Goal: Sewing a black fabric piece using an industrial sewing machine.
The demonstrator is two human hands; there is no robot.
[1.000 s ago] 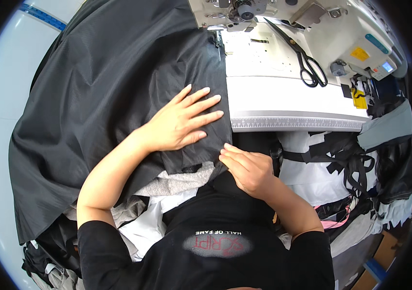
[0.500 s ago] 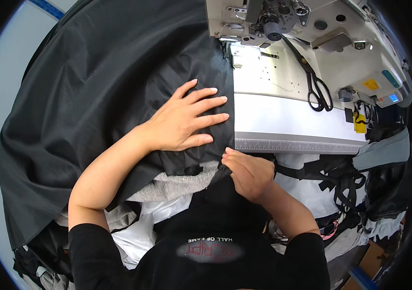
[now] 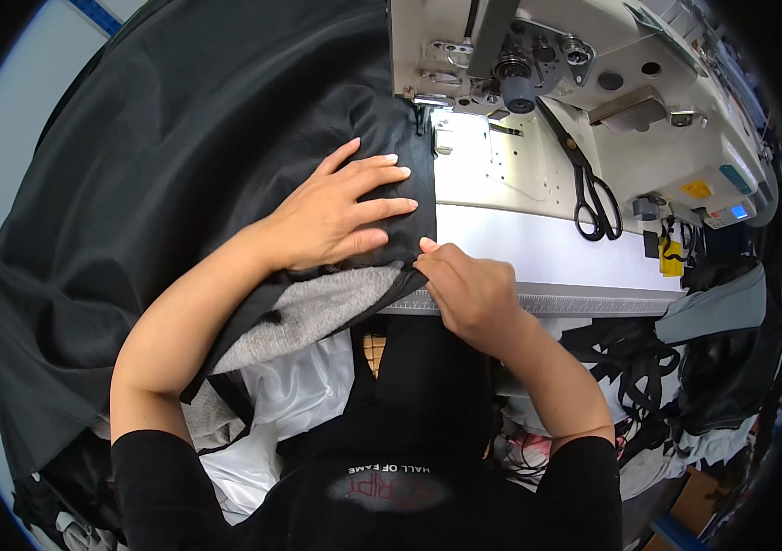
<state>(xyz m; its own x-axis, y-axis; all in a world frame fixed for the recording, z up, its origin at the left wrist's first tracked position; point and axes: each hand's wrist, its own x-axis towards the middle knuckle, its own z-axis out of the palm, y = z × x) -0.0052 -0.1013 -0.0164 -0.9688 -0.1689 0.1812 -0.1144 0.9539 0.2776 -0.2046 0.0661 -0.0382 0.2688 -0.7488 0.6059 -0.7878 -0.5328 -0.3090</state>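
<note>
A large sheet of black fabric [image 3: 161, 165] spreads over the left side of the table, its right edge running up under the presser foot of a sewing machine [image 3: 630, 101]. My left hand [image 3: 336, 207] lies flat on this fabric with its fingers spread, a little below the needle area. At the near end of the edge, my right hand [image 3: 472, 292] pinches the fabric between thumb and fingers. Grey fleecy cloth [image 3: 317, 308] shows on the underside, where the fabric folds back by my right hand.
Black-handled scissors [image 3: 593, 193] lie on the machine bed. A metal ruler strip [image 3: 584, 301] runs along the table's front edge. Dark straps and cloth pieces [image 3: 630, 358] pile up at the right, and shiny white material [image 3: 303, 376] hangs over my lap.
Both hands have moved forward, toward the machine, along with the fabric. More grey underside shows near my right hand. The whole view has also shifted slightly.
</note>
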